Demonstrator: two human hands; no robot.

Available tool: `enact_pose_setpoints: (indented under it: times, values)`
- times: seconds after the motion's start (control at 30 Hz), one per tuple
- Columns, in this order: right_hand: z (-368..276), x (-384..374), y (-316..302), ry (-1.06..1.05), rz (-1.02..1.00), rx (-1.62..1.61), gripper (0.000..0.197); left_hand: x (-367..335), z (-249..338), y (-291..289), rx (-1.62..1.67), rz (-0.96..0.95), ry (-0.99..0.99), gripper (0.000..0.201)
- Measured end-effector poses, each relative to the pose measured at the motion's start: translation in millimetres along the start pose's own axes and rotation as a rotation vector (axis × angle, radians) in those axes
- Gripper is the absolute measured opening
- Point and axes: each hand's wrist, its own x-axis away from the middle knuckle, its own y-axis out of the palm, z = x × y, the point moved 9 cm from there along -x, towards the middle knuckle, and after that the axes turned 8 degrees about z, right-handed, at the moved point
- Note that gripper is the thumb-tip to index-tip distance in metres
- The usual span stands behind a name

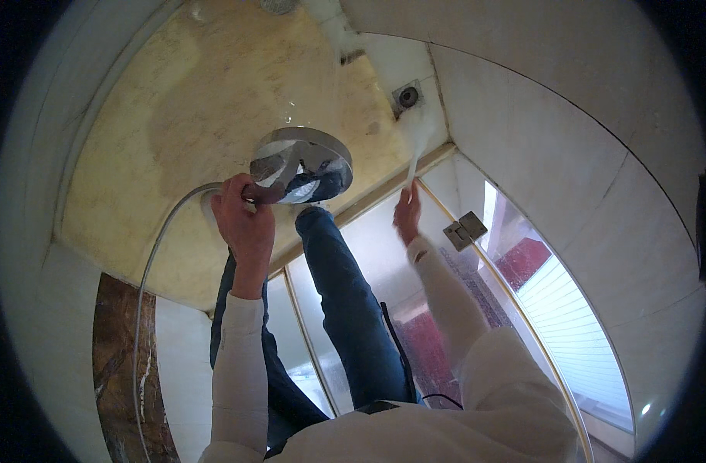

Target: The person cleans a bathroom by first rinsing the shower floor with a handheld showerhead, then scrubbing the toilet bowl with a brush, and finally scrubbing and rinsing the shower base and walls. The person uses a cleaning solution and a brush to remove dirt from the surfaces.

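Observation:
My left hand [243, 224] grips a round chrome shower head [310, 166] by its connecting end, over the yellowish floor [191, 116]. From beside that hand a grey shower hose [154, 251] curves down to the left. A few bright water droplets show just beyond the shower head. My right hand [407, 217] is closed around a slim white handle [412, 170], held upward near the raised sill. The handle's far end blurs into the pale wall and floor corner, so its kind cannot be made out.
A square floor drain [407, 96] lies in the far right corner, with dark grime beside it. A glass door with a metal hinge [465, 231] and gold-coloured edging stands at my right. Pale tiled walls [538, 147] surround the floor. My legs in blue trousers [345, 293] stand between my arms.

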Motion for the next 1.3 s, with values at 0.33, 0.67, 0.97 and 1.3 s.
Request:
enact_pose_setpoints:
  times: [0.33, 0.67, 0.97, 1.3]
  values:
    - [11.4, -41.3, 28.0, -0.697, 0.071, 0.51, 0.039, 13.2, 2.2, 13.6, 0.002, -0.114, -0.001, 0.033]
    - [-5.2, -100.8, -7.7, -0.096, -0.199, 0.15, 0.04, 8.5, 3.7, 6.0, 0.086, -0.053, 0.025, 0.032]
    - [-66.2, -164.9, -6.7, -0.281, -0.144, 0.394, 0.032, 8.6, 4.4, 5.7, 0.049, -0.052, 0.003, 0.031]
    - [-28.4, -95.3, -6.3, -0.598, -0.251, 0.727, 0.048, 9.6, 4.4, 10.5, 0.111, -0.053, -0.091, 0.026]
